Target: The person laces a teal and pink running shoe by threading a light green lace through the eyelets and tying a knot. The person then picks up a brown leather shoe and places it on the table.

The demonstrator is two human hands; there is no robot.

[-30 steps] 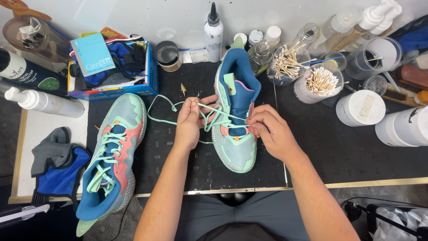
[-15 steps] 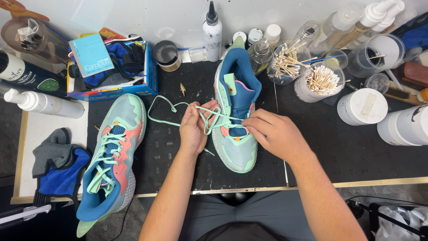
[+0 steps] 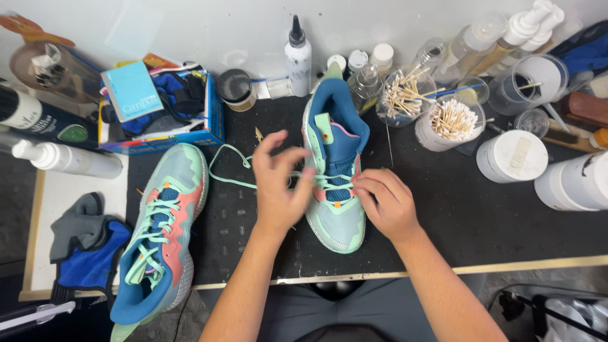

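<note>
A mint and blue shoe (image 3: 335, 177) stood on the black mat (image 3: 456, 215), toe toward the person, between the two hands. The left hand (image 3: 278, 187) lay just beside the shoe's left edge, its fingers pinched together on the mint lace (image 3: 229, 180), which looped away to the left over the mat. The right hand (image 3: 386, 202) rested against the shoe's right side, fingertips closed on the lace at the eyelets. A second shoe (image 3: 161, 231) lay well apart on the left, near a blue cloth (image 3: 88, 263)
</note>
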